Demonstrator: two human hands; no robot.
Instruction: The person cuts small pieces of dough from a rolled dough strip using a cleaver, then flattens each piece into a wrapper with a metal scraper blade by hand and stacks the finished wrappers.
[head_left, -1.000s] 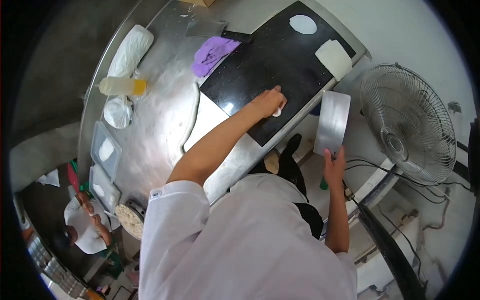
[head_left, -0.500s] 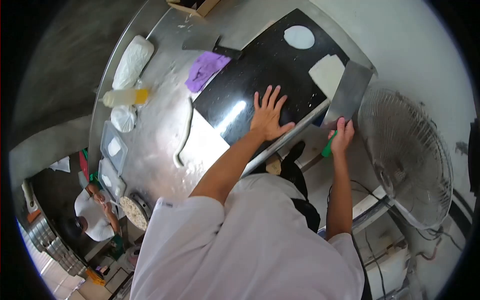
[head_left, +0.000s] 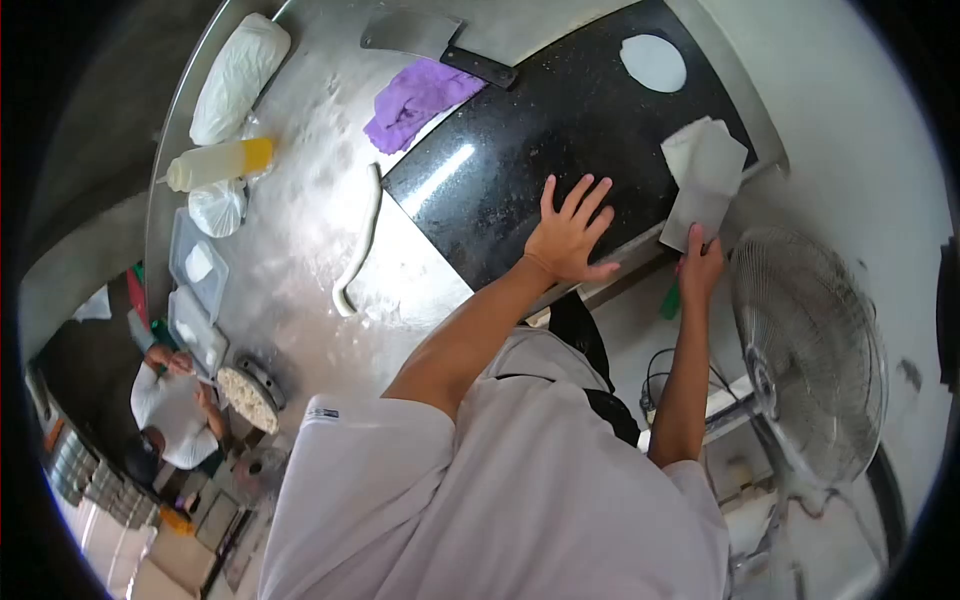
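My left hand (head_left: pixel 568 240) is spread palm down at the front edge of the black board (head_left: pixel 500 180), fingers apart; whether it touches the surface is unclear. My right hand (head_left: pixel 702 268) grips the green handle (head_left: pixel 670 301) of a wide-bladed cleaver (head_left: pixel 700 215). The blade overlaps a folded white cloth (head_left: pixel 685 147) at the board's right side. A flat white round (head_left: pixel 653 63) lies at the board's far end. Left of the board, a long strip of dough (head_left: pixel 366 235) rests on the metal table (head_left: pixel 300 220).
A second cleaver (head_left: pixel 410 32) and a purple cloth (head_left: pixel 418 100) lie at the board's far left. Farther left are an oil bottle (head_left: pixel 215 165), white bags (head_left: pixel 240 78) and plastic containers (head_left: pixel 200 268). A fan (head_left: pixel 810 350) stands right. A co-worker (head_left: pixel 178 410) is at lower left.
My left hand has gone from curled over a small white piece to spread out. The cleaver in my right hand has moved up from below the table edge to the white cloth.
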